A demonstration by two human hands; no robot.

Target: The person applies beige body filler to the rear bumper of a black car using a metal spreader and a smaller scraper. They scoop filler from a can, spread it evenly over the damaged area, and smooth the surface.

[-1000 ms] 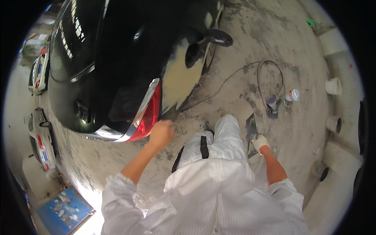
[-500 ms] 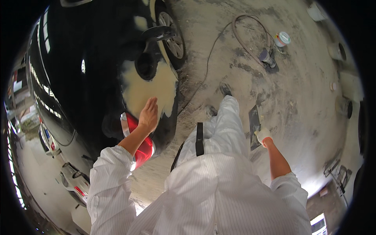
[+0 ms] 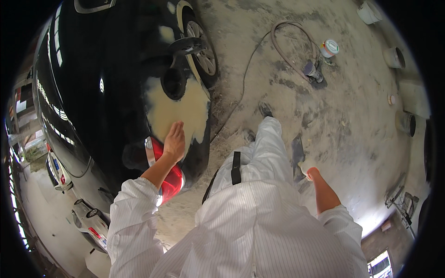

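My left hand (image 3: 174, 143) lies with straight fingers on the lower part of a beige filler patch (image 3: 178, 109), on the rear side of a black car (image 3: 111, 116). It is bare and holds nothing. Just below the wrist is the red tail light (image 3: 171, 178). Within the patch's upper edge is a round dark opening (image 3: 173, 83), its flap (image 3: 185, 45) standing out. Low at my right side, my right hand (image 3: 306, 168) wears a pale glove and is closed on a dark flat board (image 3: 297, 149). The fingers are partly hidden.
A wheel (image 3: 201, 46) stands beyond the patch. On the dusty floor lie a hose (image 3: 283, 53) and a purple-grey sander (image 3: 311, 70), with a white tub (image 3: 329, 47) nearby. Several buckets, one white bucket (image 3: 368, 13) among them, line the right side. Other cars show at far left.
My left hand has slid slightly down the patch, its fingers closer together. The right hand and the board have dropped a little toward me. The whole view has shifted slightly.
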